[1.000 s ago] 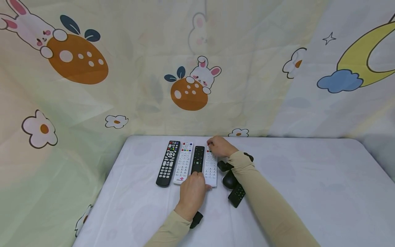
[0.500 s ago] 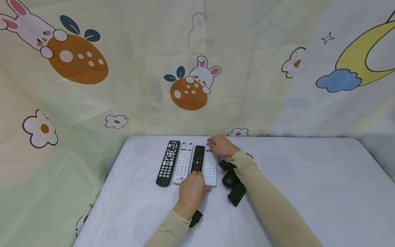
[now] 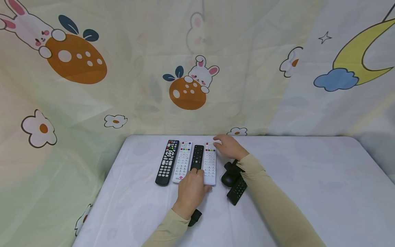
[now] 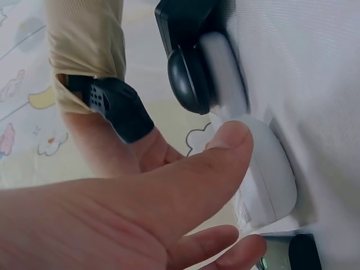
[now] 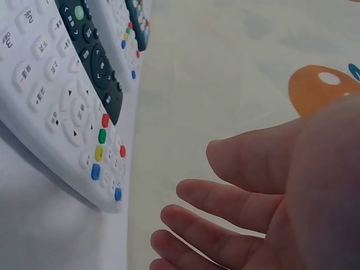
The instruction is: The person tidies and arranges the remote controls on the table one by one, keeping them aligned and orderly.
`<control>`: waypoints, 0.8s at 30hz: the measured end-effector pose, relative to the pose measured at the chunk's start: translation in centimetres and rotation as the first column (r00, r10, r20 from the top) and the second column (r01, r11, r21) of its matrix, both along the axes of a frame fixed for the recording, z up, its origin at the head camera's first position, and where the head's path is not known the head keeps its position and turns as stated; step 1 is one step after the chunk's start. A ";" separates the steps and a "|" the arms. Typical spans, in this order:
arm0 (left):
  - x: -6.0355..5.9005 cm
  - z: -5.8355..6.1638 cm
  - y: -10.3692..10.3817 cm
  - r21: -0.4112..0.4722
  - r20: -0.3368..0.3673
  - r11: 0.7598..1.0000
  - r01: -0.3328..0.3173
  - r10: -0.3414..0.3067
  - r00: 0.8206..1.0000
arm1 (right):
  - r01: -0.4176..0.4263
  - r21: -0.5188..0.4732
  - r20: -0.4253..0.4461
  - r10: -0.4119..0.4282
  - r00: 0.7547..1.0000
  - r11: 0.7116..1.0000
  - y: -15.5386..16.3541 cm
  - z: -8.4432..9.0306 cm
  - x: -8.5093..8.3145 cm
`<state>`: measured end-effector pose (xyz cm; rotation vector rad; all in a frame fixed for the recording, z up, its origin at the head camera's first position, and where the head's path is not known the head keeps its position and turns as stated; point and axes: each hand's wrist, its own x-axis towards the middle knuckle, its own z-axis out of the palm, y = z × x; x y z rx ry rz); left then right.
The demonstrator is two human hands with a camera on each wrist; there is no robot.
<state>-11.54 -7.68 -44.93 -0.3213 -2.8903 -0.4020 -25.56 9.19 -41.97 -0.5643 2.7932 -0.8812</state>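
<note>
Four-in-a-row remote controls lie side by side: a long black remote (image 3: 167,163), a white remote (image 3: 182,162), a slimmer black remote (image 3: 197,156) and another white remote (image 3: 210,164). My left hand (image 3: 191,188) is at the near ends of the slim black and right-hand white remotes, covering part of the black one. In the left wrist view, its thumb reaches to the white remote's end (image 4: 270,174); contact is hard to tell. My right hand (image 3: 229,146) hovers beside the white remote's far end, fingers relaxed and apart from it in the right wrist view.
Right of the row, a rounded black object (image 3: 229,179) with a pale side lies next to a small black remote (image 3: 237,191), partly below my right forearm. A white cloth (image 3: 308,192) covers the table. A printed curtain (image 3: 139,85) hangs behind.
My right hand has let go of the white remote's far end and moved right. My left hand stays almost in place at the near ends. The remotes keep their arrangement.
</note>
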 end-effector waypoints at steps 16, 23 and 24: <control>0.2 0.6 0.3 0.048 -0.031 0.998 0.036 -0.035 0.999 | 0.049 -0.107 -0.092 -0.060 0.994 0.993 4.1 0.7 2.4; 0.2 1.0 0.9 0.059 -0.020 0.996 0.064 -0.063 0.998 | 0.086 -0.133 -0.108 -0.101 0.989 0.987 5.9 0.2 3.1; 0.2 1.1 0.9 0.057 -0.021 0.996 0.069 -0.068 0.997 | 0.091 -0.131 -0.110 -0.106 0.988 0.987 6.0 0.2 3.2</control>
